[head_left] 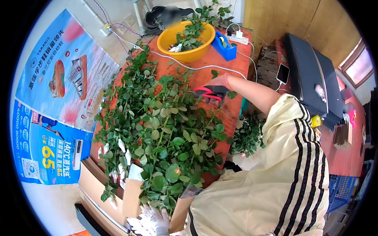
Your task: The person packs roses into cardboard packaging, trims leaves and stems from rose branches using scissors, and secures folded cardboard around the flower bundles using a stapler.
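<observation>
My right hand (219, 84), in a dark glove, grips red-handled shears (208, 93) at the stem end of a large heap of leafy rose stems (169, 122). My left hand (159, 221), in a pale glove, lies with fingers stretched out over the near end of the heap, touching leaves and white-wrapped flower heads. Corrugated cardboard pieces (132, 196) stand on both sides of that end. More white-wrapped buds (128, 156) hang out on the left of the heap. The shears' blades are partly lost against the leaves.
The red table (228, 114) carries a yellow basin (185, 56) with cuttings, a blue tape dispenser (224, 46) and a white cable. A power strip (238, 38) and a phone (282, 74) lie beyond. More greenery (247, 133) lies below the table edge. Posters (65, 70) cover the left wall.
</observation>
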Available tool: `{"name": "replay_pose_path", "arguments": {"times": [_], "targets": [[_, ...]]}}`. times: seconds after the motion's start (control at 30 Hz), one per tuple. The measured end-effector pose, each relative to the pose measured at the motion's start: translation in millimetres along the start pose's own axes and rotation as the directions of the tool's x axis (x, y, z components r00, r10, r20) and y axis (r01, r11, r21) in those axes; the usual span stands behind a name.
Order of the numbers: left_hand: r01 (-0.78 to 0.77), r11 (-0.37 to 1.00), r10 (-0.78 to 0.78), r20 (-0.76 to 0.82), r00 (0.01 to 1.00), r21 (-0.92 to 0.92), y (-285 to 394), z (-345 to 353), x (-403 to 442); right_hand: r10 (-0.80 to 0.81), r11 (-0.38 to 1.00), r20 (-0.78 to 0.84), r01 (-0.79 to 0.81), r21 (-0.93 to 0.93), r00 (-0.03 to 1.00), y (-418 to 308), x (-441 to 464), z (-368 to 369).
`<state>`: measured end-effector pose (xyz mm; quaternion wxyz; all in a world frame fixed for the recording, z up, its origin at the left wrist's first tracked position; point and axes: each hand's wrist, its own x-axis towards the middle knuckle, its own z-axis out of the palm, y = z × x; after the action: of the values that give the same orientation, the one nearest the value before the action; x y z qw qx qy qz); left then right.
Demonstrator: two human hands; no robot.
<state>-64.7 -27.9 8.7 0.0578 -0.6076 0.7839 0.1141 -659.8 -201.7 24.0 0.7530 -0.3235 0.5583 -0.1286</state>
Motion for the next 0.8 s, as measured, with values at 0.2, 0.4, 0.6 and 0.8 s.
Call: {"name": "replay_pose_path", "arguments": {"times": [0.2,0.4,0.6,0.8], "targets": [[0.076,0.996,-0.081,0.122,0.989,0.038,8,-12,6,0.104,0.992,0.065,-0.099,-0.072,0.992,-27,48,-26],[-0.176,0.965,0.228,-0.287,0.931,0.195,-1,4,-8,-0.03,0.989,-0.094,0.016,-0.147,0.995,-10,73,-11],[-0.182,0.959,0.21,-0.111,0.971,0.219,-54,54,-15,-0.021,0.709,-0.585,-0.401,-0.58,0.81,0,73,11],[-0.109,0.976,0.125,-0.076,0.989,0.187,-33,28,-12,-0.176,0.983,-0.379,0.143,-0.114,0.908,26,45,-24]]}}
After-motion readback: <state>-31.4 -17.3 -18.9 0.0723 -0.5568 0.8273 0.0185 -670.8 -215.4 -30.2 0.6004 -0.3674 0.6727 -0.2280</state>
